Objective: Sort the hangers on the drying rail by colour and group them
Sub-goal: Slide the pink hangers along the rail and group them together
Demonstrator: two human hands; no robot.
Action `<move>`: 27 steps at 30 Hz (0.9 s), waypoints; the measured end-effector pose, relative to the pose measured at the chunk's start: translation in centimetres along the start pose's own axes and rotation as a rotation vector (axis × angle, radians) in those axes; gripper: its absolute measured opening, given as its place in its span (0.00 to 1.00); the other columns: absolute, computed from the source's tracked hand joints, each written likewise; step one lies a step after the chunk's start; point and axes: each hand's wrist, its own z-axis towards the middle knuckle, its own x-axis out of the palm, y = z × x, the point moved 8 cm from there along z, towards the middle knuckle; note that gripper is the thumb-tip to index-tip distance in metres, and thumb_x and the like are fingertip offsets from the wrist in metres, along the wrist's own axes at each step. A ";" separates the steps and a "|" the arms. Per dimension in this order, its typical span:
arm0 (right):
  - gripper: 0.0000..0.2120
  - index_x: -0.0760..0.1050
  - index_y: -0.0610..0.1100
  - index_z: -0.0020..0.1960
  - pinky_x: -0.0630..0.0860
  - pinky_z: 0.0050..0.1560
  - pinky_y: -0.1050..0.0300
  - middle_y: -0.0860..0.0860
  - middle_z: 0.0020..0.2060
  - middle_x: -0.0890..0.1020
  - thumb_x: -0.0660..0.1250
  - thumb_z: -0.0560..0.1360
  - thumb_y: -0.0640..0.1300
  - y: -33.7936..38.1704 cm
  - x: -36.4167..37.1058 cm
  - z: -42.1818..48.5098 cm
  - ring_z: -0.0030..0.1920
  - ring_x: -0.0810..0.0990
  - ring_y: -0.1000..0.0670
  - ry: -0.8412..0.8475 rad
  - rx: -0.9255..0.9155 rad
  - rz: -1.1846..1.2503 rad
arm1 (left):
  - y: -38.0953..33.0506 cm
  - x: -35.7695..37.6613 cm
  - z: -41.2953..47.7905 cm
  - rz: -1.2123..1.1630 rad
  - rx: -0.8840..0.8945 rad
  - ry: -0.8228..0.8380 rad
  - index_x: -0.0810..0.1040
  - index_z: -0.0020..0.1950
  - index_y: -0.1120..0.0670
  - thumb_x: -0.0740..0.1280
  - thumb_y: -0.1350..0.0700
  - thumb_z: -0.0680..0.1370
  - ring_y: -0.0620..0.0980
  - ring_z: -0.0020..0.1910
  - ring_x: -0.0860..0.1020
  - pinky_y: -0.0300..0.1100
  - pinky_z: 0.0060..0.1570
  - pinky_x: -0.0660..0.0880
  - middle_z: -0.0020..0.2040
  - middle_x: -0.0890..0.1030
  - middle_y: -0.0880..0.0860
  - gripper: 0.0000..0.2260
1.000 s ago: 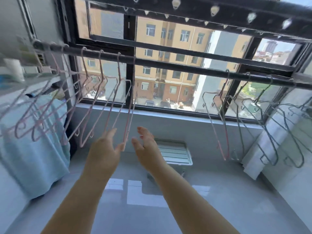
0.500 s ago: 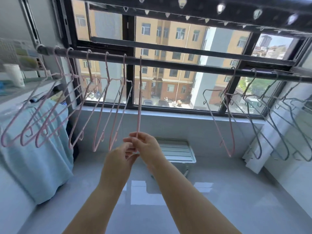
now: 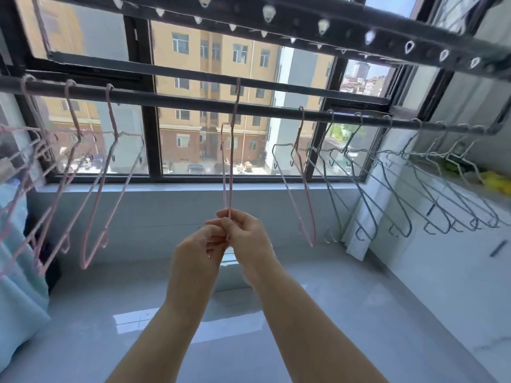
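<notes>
A dark drying rail [image 3: 193, 105] runs across the window. Several pink hangers [image 3: 96, 194] hang at its left. One pink hanger [image 3: 231, 161] hangs edge-on at the middle, its hook up near the rail; I cannot tell whether the hook rests on it. Both hands pinch its bottom end: my left hand [image 3: 200, 250] from below left, my right hand [image 3: 249, 236] from the right. Another pink hanger [image 3: 305, 194] hangs right of centre. Beyond it, several blue-grey hangers [image 3: 387, 200] fill the right end.
A second bar with clips [image 3: 304, 26] crosses overhead. A light blue cloth [image 3: 16, 272] hangs at the left. A white curtain [image 3: 359, 222] and a white counter [image 3: 456, 244] with yellow items stand at the right. The glossy floor [image 3: 262, 341] lies below.
My open hands came together and closed on the bottom of one pink hanger. That hanger has moved right, away from the left pink group. The view has shifted right.
</notes>
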 end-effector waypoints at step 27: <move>0.29 0.56 0.43 0.71 0.52 0.73 0.52 0.48 0.70 0.62 0.59 0.72 0.47 3.5 -6.1 -5.4 0.68 0.53 0.55 -0.387 -0.373 -0.721 | -0.4 -9.0 -1.0 0.576 0.049 -0.420 0.74 0.59 0.62 0.73 0.64 0.68 0.66 0.51 0.74 0.58 0.55 0.69 0.50 0.77 0.65 0.21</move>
